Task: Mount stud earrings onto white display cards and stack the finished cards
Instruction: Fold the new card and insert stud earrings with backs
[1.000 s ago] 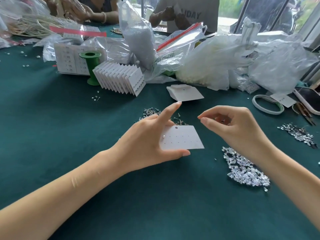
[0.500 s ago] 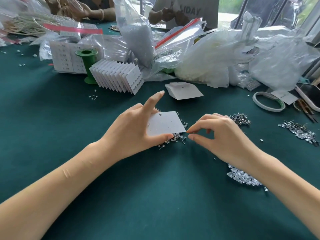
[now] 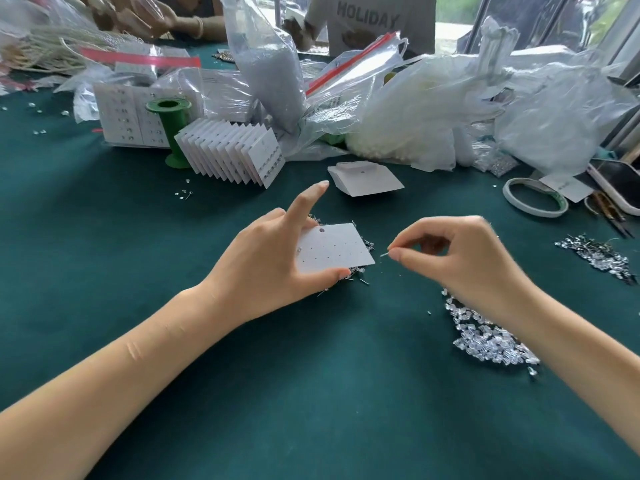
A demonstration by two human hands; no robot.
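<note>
- Nearest, dark green cloth [image 3: 311, 393] covers the table across the lower frame, with clear beads [image 3: 491, 337] heaped at lower right.
- Mid-frame, the left hand [image 3: 263, 268] grips a white display card [image 3: 332, 249] between thumb and fingers, index finger raised; the card lies nearly flat, its hang-hole toward the upper left.
- Just right of it, the right hand [image 3: 467, 258] pinches a stud earring [image 3: 385, 254], post pointing left toward the card's edge.
- Beneath the card lies a stud pile [image 3: 356, 271].
- Farther off, upper left of centre, finished cards [image 3: 232, 150] stand fanned beside a green spool [image 3: 169, 129].
- Beyond, plastic bags [image 3: 415, 109] crowd the far edge; windows stand behind.
</note>
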